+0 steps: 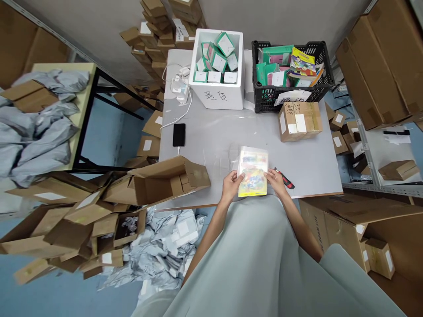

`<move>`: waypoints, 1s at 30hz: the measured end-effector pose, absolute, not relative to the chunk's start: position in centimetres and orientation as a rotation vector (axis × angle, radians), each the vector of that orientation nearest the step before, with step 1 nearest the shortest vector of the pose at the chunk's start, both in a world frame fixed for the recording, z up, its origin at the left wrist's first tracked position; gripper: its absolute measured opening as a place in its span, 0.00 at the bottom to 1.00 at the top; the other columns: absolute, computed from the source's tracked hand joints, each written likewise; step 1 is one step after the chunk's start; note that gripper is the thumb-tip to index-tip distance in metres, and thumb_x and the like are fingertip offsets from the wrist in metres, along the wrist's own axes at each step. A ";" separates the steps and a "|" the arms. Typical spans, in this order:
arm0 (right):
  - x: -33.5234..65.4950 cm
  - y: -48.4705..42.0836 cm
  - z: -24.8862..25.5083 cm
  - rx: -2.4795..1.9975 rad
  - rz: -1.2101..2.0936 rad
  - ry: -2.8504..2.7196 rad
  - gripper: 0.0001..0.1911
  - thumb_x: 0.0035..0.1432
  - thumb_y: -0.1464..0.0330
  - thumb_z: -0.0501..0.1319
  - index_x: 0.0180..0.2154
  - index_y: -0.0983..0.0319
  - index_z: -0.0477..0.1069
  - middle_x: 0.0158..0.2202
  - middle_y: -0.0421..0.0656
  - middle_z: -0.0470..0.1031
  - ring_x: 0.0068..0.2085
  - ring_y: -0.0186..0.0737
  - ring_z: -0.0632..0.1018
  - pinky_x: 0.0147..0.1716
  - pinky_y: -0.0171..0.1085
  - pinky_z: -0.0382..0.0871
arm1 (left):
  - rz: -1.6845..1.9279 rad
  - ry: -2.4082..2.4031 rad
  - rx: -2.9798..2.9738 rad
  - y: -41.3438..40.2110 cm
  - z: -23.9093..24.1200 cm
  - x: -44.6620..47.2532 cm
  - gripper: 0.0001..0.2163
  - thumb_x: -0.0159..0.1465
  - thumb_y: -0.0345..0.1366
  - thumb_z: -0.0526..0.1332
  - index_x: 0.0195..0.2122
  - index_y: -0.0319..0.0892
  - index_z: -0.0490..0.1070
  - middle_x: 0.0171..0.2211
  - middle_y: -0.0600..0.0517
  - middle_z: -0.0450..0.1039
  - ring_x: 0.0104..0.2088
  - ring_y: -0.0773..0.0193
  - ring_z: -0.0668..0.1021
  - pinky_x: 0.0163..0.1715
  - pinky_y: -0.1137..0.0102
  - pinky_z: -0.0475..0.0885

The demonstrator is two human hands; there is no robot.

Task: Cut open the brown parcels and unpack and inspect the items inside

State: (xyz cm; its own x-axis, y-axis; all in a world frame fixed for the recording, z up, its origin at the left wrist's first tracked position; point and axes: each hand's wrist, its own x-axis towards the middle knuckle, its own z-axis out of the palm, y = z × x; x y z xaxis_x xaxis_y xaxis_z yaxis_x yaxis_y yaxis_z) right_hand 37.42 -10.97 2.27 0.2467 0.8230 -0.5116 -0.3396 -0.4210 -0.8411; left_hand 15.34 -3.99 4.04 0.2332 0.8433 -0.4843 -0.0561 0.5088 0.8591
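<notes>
Both my hands hold a flat yellow book in a clear plastic sleeve (253, 171) over the near edge of the grey table (214, 136). My left hand (231, 184) grips its left side with the fingers closed on it. My right hand (276, 180) grips its right side the same way. A red-handled cutter (284, 179) lies on the table just right of my right hand.
A black phone (179, 134) on a white cable lies at the table's left. An open cardboard box (158, 181) lies tipped at the near left corner. A white foam box (218, 68), a black crate (291, 75) and a taped carton (300, 121) stand at the back. Cartons and grey bags cover the floor.
</notes>
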 end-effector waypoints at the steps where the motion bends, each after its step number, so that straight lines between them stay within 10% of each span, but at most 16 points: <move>1: 37.4 -10.9 2.1 -1.483 1.402 -0.483 0.37 0.50 0.41 0.79 0.52 0.57 0.80 0.51 0.49 0.89 0.51 0.58 0.88 0.49 0.50 0.85 | 0.726 1.184 0.832 -3.9 4.1 15.2 0.28 0.55 0.59 0.80 0.45 0.41 0.81 0.45 0.43 0.88 0.45 0.47 0.88 0.44 0.60 0.83; 15: 37.0 -11.1 2.6 -1.467 1.363 -0.548 0.32 0.53 0.47 0.77 0.53 0.58 0.81 0.49 0.49 0.89 0.48 0.55 0.88 0.51 0.50 0.84 | 0.714 1.241 0.788 -3.7 5.8 14.1 0.36 0.50 0.66 0.79 0.46 0.38 0.85 0.40 0.44 0.88 0.44 0.44 0.88 0.42 0.60 0.82; 30: 34.4 -10.8 8.0 -1.782 1.076 -0.970 0.26 0.67 0.45 0.66 0.54 0.56 0.77 0.56 0.51 0.85 0.44 0.52 0.89 0.48 0.52 0.86 | 0.778 1.395 1.238 -6.1 7.5 17.3 0.15 0.63 0.42 0.72 0.48 0.42 0.87 0.41 0.47 0.89 0.36 0.55 0.88 0.38 0.64 0.82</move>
